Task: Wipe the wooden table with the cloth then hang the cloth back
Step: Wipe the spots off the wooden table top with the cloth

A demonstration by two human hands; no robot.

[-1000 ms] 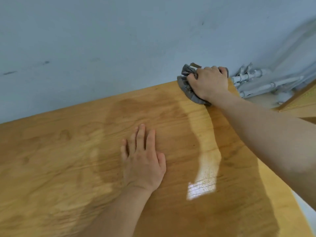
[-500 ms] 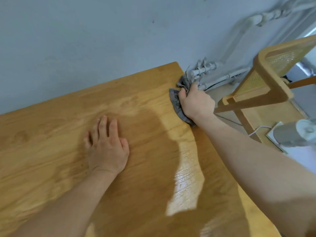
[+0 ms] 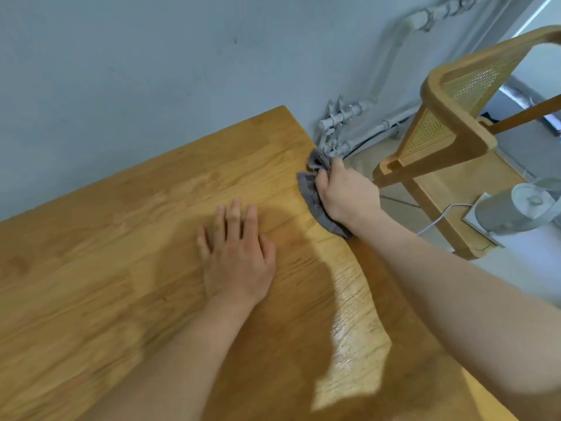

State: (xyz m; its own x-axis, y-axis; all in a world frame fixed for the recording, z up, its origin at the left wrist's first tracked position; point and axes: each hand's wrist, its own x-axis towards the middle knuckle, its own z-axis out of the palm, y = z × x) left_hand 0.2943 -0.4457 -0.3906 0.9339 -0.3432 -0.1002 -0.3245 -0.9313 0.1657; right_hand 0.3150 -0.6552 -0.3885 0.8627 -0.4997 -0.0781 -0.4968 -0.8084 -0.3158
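Wiping step: right hand [image 3: 349, 194] clenches grey cloth [image 3: 312, 192] at wooden table [image 3: 121, 268] right edge, left hand [image 3: 238, 256] flat, empty; next likely another pass.

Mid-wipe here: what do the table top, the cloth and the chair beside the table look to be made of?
Table: wood, likely oak-like planks, with visible grain and a smooth sealed finish that shines where wet. Cloth in the right hand: soft grey fabric, bunched in folds, possibly microfibre. Chair: light wood frame with woven cane-like panels. The left hand lies flat on the table.
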